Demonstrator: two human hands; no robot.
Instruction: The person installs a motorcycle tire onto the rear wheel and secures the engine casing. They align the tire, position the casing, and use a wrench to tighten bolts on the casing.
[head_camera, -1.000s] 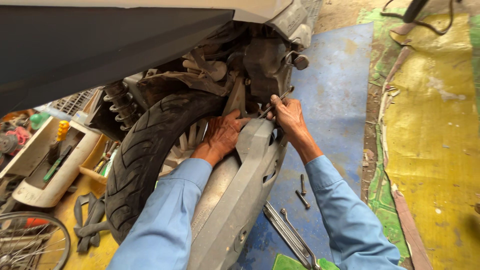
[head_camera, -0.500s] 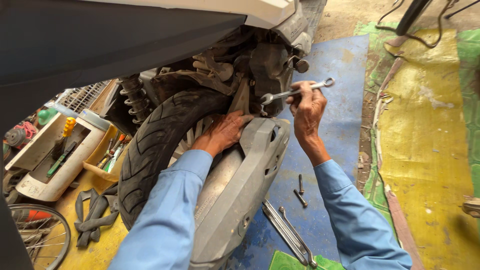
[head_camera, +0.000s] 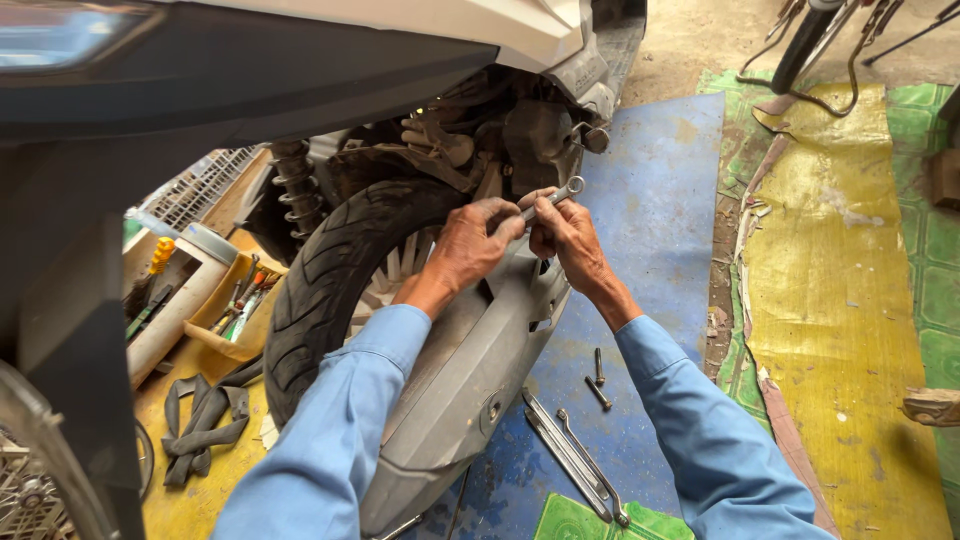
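Both my hands meet at the rear of a scooter, above its grey engine cover (head_camera: 470, 370). My right hand (head_camera: 565, 235) grips a silver ring wrench (head_camera: 560, 193), whose ring end sticks up to the right. My left hand (head_camera: 470, 245) rests beside it, fingers touching the wrench's lower end near the black rear tyre (head_camera: 335, 270). The wrench's working end is hidden behind my fingers. Both arms wear blue sleeves.
Two loose bolts (head_camera: 598, 378) and long metal tools (head_camera: 570, 455) lie on the blue mat (head_camera: 655, 210). A tray of hand tools (head_camera: 235, 300) and black rubber strips (head_camera: 205, 420) sit at left. A yellow tarp (head_camera: 840, 300) covers the ground at right.
My right hand brought the wrench down and left, from held out level to angled against the engine area. My left hand moved up to meet it.
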